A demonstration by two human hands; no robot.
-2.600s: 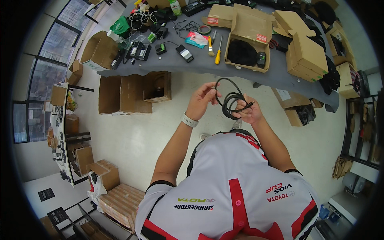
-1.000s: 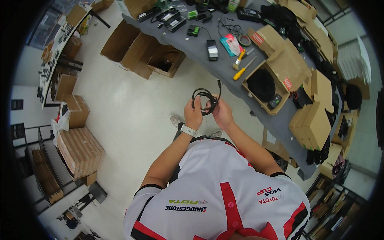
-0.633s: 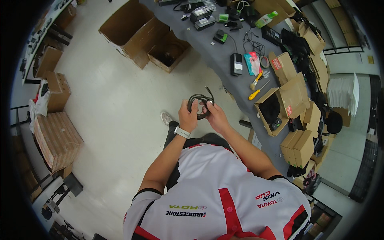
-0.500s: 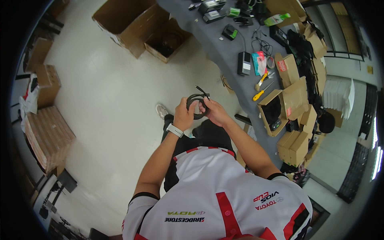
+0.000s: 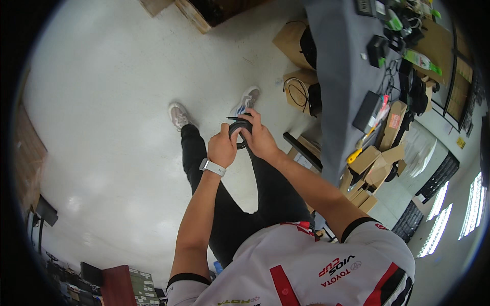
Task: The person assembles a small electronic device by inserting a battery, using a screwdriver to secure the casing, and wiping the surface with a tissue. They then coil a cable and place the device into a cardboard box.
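Observation:
A black cable (image 5: 240, 125), wound into a small ring-shaped coil, is held between my two hands in front of my legs. My left hand (image 5: 222, 147) grips the coil's left side, with a light-banded watch on that wrist. On the other side, my right hand (image 5: 259, 135) has its fingers wrapped over the top and right of the coil. One short cable end sticks out to the left above the loops. Parts of the coil are hidden behind my fingers.
To the right runs a table with a grey cloth (image 5: 334, 76), bearing a black power adapter (image 5: 367, 112), a yellow-handled screwdriver (image 5: 354, 154), a green-labelled bottle (image 5: 422, 61) and cardboard boxes. Below its edge, an open carton (image 5: 300, 94) holds black cable. A large cardboard box (image 5: 196, 15) stands on the floor ahead.
My view has swung, so the table now sits further right and both shoes show. The coil stays in both hands, and my right fingers now close over its top.

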